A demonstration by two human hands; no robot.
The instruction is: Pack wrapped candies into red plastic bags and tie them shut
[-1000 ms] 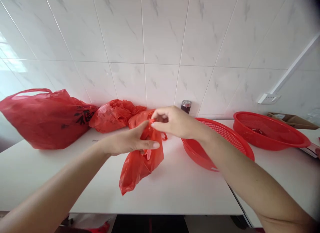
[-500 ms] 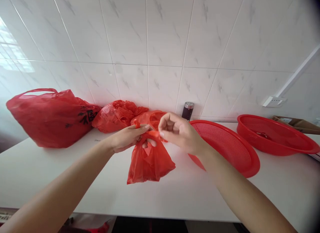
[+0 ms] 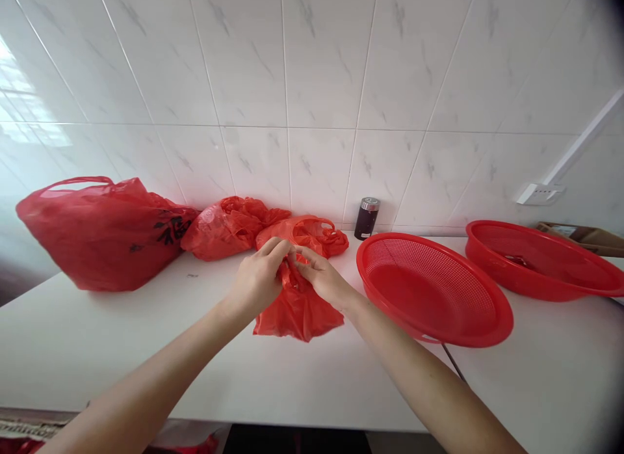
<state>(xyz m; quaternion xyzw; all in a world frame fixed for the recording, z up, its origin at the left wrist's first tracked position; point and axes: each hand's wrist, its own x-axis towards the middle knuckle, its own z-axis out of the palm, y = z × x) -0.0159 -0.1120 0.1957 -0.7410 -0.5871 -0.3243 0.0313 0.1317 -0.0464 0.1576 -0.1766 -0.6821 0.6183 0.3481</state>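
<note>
The thin, seemingly light, slippery red bag (image 3: 299,314) is best gripped where left hand (image 3: 258,275) and right hand (image 3: 324,278) are clamped, its gathered neck.

At the table (image 3: 234,376) are two hands (image 3: 258,275), four red bags (image 3: 302,314), two baskets (image 3: 414,298), one flask (image 3: 366,221) and one box (image 3: 592,239).

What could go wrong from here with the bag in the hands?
Thin plastic: the left hand and right hand pinch the red bag at its gathered top, so a hard pull might tear it there.

Crowding: the near basket sits close beside the right forearm, so an outward swing of that arm could nudge it.

Tipping: the dark bottle stands upright just behind that basket and might topple if the basket is pushed back.
</note>
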